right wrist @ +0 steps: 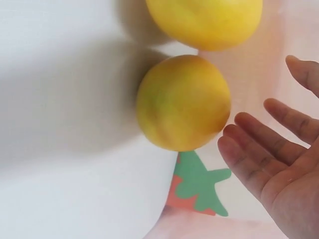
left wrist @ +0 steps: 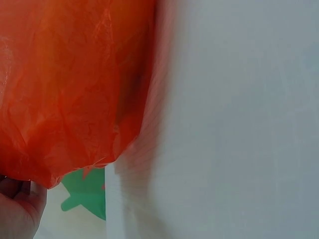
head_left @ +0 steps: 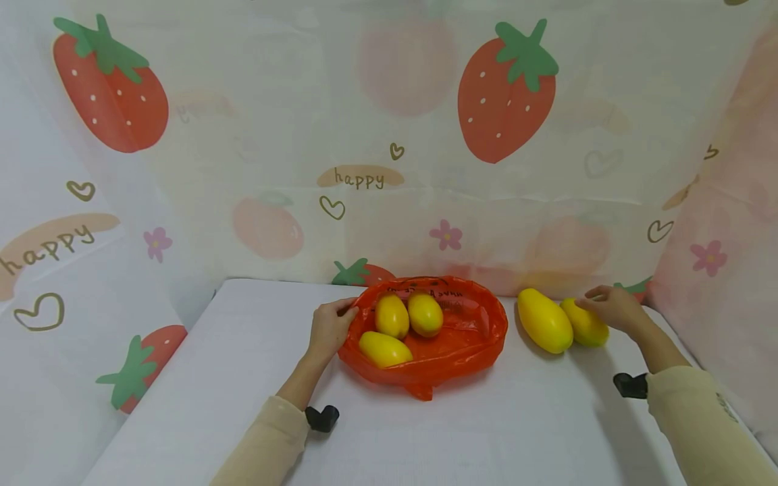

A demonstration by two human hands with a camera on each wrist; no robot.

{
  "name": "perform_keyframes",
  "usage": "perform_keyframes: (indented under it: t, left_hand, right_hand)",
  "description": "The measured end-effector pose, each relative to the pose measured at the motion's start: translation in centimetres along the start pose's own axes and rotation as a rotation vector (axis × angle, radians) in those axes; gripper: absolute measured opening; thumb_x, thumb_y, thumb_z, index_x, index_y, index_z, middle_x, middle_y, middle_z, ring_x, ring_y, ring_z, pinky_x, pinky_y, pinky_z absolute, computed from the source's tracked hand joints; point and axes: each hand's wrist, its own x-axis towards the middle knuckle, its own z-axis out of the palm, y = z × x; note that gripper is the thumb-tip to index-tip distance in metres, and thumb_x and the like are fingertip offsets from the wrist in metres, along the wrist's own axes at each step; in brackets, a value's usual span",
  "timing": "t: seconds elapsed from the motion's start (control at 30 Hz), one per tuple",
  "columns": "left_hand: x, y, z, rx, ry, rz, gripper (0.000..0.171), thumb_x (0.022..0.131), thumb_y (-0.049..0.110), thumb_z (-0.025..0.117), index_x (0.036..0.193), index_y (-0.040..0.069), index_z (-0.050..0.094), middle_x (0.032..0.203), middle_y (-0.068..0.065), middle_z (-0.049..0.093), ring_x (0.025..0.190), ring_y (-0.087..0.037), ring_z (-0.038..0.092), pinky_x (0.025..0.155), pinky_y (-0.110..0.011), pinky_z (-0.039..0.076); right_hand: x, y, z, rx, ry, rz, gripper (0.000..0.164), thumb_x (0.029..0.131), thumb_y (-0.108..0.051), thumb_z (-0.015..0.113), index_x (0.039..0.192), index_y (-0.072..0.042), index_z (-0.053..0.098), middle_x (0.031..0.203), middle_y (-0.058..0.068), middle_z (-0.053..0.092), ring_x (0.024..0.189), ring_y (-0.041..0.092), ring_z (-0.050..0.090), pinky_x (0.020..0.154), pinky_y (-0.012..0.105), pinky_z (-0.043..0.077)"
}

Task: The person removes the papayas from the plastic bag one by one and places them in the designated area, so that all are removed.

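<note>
A red plastic bag [head_left: 452,374] lies spread wide on the white table with three yellow mangoes [head_left: 392,316] inside. My left hand [head_left: 330,329] pinches the bag's left rim; in the left wrist view that hand [left wrist: 20,209] shows only at the lower corner, fingertips at the bag's edge [left wrist: 75,124]. Right of the bag are two more mangoes, a larger one [head_left: 545,320] and a smaller one [head_left: 585,322]. Over the smaller mango is my right hand [head_left: 615,308]. In the right wrist view its fingers [right wrist: 279,142] are spread beside that mango [right wrist: 183,103], not curled round it.
The white table [head_left: 486,432] ends at the back against a printed curtain [head_left: 292,135] with strawberries, hearts and flowers. More curtain hangs along the left and right sides. A black wrist mount [head_left: 631,385] sits at the right cuff, another [head_left: 322,418] at the left.
</note>
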Motion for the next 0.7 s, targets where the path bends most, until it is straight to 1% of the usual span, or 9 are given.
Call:
perform_keyframes:
  t: [0.07,0.2,0.33,0.47,0.6,0.7]
  left_hand:
    - [0.0,0.0,0.0,0.000,0.000,0.002,0.029,0.096,0.012,0.061,0.121,0.000,0.067,0.115,-0.017,0.071,0.104,-0.031,0.067,0.092,-0.041,0.057]
    - [0.0,0.1,0.0,0.007,0.001,0.008,0.028,0.095,0.011,0.061,0.119,-0.001,0.068,0.114,-0.018,0.071,0.102,-0.031,0.067,0.091,-0.041,0.057]
    - [0.0,0.1,0.0,0.014,0.004,0.012,0.028,0.095,0.011,0.061,0.119,-0.001,0.068,0.114,-0.018,0.071,0.102,-0.031,0.067,0.091,-0.041,0.057]
    - [0.0,0.1,0.0,0.016,0.007,0.010,0.028,0.095,0.011,0.061,0.119,-0.001,0.068,0.114,-0.018,0.071,0.102,-0.031,0.067,0.092,-0.042,0.057]
    - [0.0,0.1,-0.1,0.016,0.007,0.008,0.028,0.095,0.011,0.061,0.119,-0.001,0.068,0.113,-0.018,0.071,0.101,-0.031,0.067,0.092,-0.041,0.057]
    - [0.0,0.2,-0.1,0.018,0.004,0.007,0.028,0.095,0.011,0.061,0.120,-0.001,0.068,0.114,-0.018,0.071,0.101,-0.031,0.067,0.092,-0.041,0.057]
  right_hand:
    - [0.0,-0.2,0.0,0.017,-0.003,0.005,0.071,0.099,-0.051,0.046,0.130,0.013,0.045,0.132,0.042,0.046,0.116,0.055,0.050,0.093,0.062,0.049]
    - [-0.1,-1.0,0.0,0.026,0.006,-0.015,0.069,0.098,-0.050,0.048,0.131,0.012,0.046,0.131,0.041,0.048,0.114,0.053,0.052,0.093,0.060,0.050]
    - [-0.2,-1.7,0.1,0.028,0.014,-0.034,0.071,0.097,-0.052,0.049,0.131,0.010,0.047,0.131,0.039,0.050,0.111,0.049,0.055,0.092,0.055,0.052]
    - [-0.2,-2.5,0.2,0.043,0.002,-0.058,0.073,0.096,-0.055,0.049,0.132,0.009,0.047,0.132,0.038,0.051,0.108,0.046,0.059,0.089,0.049,0.056]
    - [-0.3,-3.5,0.4,0.061,0.006,-0.096,0.075,0.094,-0.057,0.051,0.131,0.007,0.049,0.131,0.036,0.052,0.110,0.046,0.058,0.091,0.051,0.055]
    - [-0.4,-4.3,0.6,0.070,0.016,-0.122,0.073,0.093,-0.057,0.053,0.131,0.006,0.050,0.130,0.034,0.054,0.111,0.044,0.057,0.092,0.053,0.054]
